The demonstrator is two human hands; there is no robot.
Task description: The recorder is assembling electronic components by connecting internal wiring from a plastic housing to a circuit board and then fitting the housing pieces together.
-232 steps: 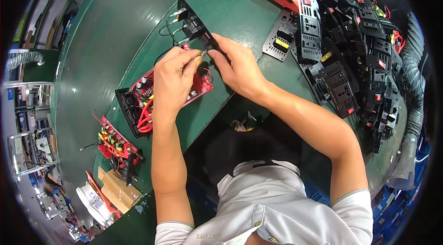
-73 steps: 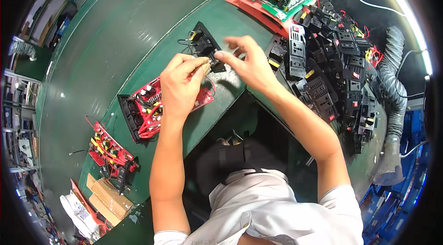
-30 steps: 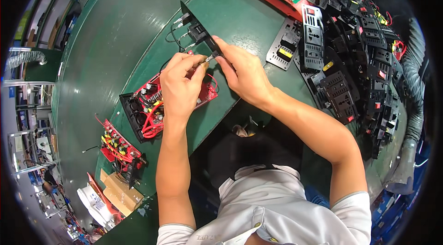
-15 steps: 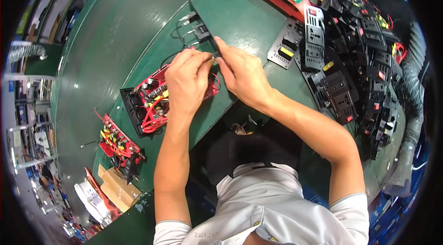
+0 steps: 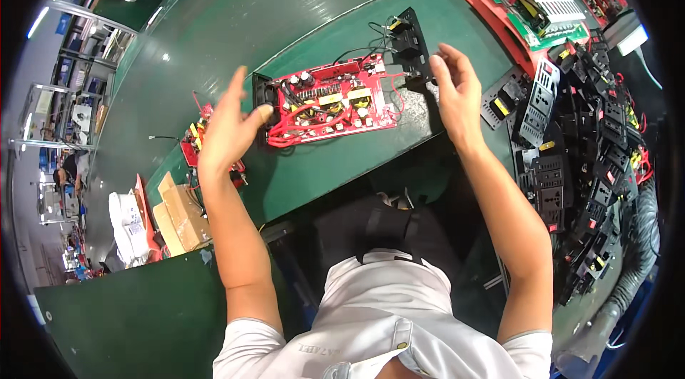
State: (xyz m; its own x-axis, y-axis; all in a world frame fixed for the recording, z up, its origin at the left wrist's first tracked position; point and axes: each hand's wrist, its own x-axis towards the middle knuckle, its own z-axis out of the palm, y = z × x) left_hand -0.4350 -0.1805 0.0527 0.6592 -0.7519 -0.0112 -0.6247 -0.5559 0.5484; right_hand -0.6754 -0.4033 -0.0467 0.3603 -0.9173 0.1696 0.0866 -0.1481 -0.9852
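Note:
A red circuit board (image 5: 371,113) with yellow-wrapped transformers and thick red wires lies on the green workbench between my hands. At its left end stands a black end panel with round fans (image 5: 262,88). At the right end a black socket panel (image 5: 412,42) is joined to the board by black and red wires. My left hand (image 5: 232,125) is open by the fan panel, fingers spread and thumb near its edge. Just right of the socket panel, my right hand (image 5: 460,97) is open with fingers slightly bent, holding nothing.
A second red board (image 5: 191,150) sits partly behind my left hand. Near it are a cardboard piece (image 5: 182,215) and a white bag (image 5: 128,225). At right, silver panels (image 5: 536,111) and many black panels (image 5: 606,179) lie piled beside a green board (image 5: 564,35) and a flexible duct (image 5: 642,236).
My hands have let go of the black socket panel and moved apart, left to the fan end, right beyond the panel. The view has shifted, showing the whole board.

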